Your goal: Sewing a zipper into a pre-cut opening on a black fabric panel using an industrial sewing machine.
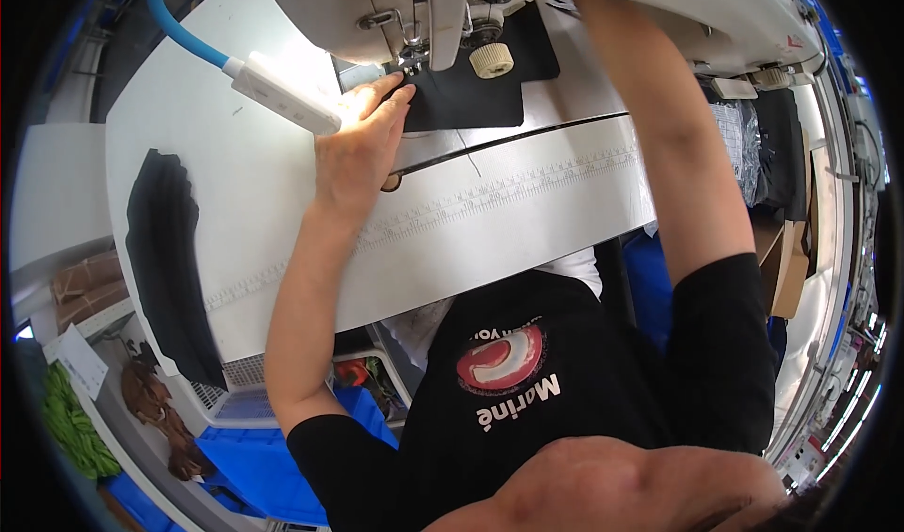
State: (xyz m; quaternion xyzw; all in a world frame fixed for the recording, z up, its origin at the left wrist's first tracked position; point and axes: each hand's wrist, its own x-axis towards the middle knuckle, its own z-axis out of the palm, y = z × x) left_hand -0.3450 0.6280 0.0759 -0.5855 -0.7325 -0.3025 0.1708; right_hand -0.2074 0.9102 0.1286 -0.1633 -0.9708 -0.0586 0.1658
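My left hand (pixel 360 141) lies at the sewing machine's (pixel 428 14) presser foot (pixel 409 61). Its visible fingers are stretched out and rest on the left edge of a piece of black fabric (pixel 466 97), with nothing gripped between them. The fabric passes flat under the foot and spreads to the right behind a cream knob (pixel 492 59). A loose thread (pixel 469 153) trails off its near edge. My right forearm (pixel 664 89) reaches beneath the machine's arm, which hides the right hand, so what it touches cannot be seen.
A lamp on a blue flexible neck (pixel 282 94) shines beside my left hand. Stacked black cloth (pixel 162 259) lies on the left of the white table (pixel 424 259), which carries a printed ruler scale. Blue bins (pixel 273 466) stand below; plastic-wrapped goods (pixel 739 146) sit at right.
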